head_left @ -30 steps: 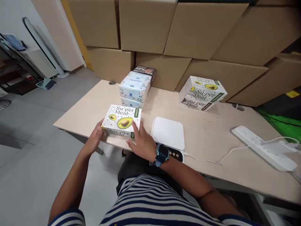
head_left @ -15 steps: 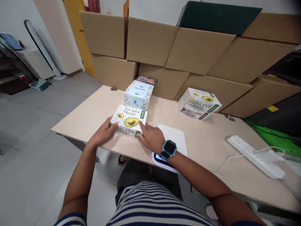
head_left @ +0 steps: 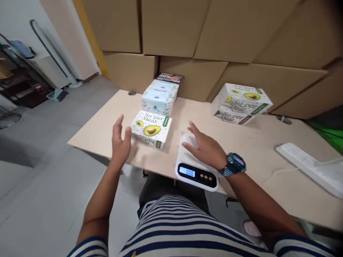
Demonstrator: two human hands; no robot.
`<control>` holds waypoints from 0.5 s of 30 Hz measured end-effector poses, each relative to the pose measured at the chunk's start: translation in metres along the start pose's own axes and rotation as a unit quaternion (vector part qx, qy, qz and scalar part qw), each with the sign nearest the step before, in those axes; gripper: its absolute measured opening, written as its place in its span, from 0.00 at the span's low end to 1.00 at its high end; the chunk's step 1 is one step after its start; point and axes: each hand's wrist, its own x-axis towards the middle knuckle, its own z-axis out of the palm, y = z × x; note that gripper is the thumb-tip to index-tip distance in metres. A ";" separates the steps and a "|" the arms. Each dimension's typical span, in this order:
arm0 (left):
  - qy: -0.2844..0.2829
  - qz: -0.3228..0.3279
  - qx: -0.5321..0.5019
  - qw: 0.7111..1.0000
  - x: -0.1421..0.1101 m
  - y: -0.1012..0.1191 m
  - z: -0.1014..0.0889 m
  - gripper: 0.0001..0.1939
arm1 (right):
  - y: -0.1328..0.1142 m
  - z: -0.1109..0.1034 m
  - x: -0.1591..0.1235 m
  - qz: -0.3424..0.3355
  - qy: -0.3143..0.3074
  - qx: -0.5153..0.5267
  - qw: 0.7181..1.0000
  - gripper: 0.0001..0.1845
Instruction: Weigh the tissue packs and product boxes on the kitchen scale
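A white Su-per Meal box (head_left: 152, 127) with avocado pictures lies flat on the table, in front of a pale blue tissue pack (head_left: 159, 98). Just left of the box, my left hand (head_left: 121, 142) is raised, fingers apart and holding nothing. My right hand (head_left: 207, 147), with a watch at the wrist, hovers open over a white digital scale (head_left: 184, 153), and its display reads 0.00. Whether the hand touches the scale I cannot tell. Toward the back right stand two stacked Su-per Meal boxes (head_left: 241, 101), the upper with avocado pictures, the lower with brown marks.
Large cardboard boxes (head_left: 171, 28) form a wall along the table's rear. A dark brown box (head_left: 171, 77) sits behind the tissue pack. On the right lies a white power strip (head_left: 308, 167) with a cable. The table's left edge (head_left: 88, 123) borders grey floor.
Both hands have let go of the Su-per Meal box, which stays by the tissue pack. My right hand has moved right over the scale. The view has tilted down, showing the display.
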 end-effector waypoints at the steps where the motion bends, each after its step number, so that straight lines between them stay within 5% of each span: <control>1: 0.000 0.041 -0.006 0.999 0.000 0.016 0.003 0.38 | 0.022 -0.005 -0.003 0.000 0.063 0.053 0.997 0.52; 4: -0.072 0.129 -0.034 0.988 0.011 0.065 0.037 0.31 | 0.090 -0.019 0.003 0.029 0.249 0.187 0.950 0.57; 6: -0.171 0.062 -0.099 0.978 0.024 0.095 0.086 0.29 | 0.133 -0.032 0.021 0.087 0.333 0.225 0.912 0.64; 10: -0.298 -0.194 -0.217 0.909 0.056 0.133 0.234 0.25 | 0.206 -0.072 0.066 0.182 0.466 0.317 0.806 0.59; 13: -0.258 -0.277 -0.235 0.895 0.079 0.139 0.341 0.31 | 0.238 -0.099 0.088 0.196 0.464 0.381 0.776 0.46; 15: -0.222 -0.313 -0.251 0.889 0.091 0.137 0.389 0.35 | 0.247 -0.107 0.095 0.190 0.439 0.421 0.771 0.43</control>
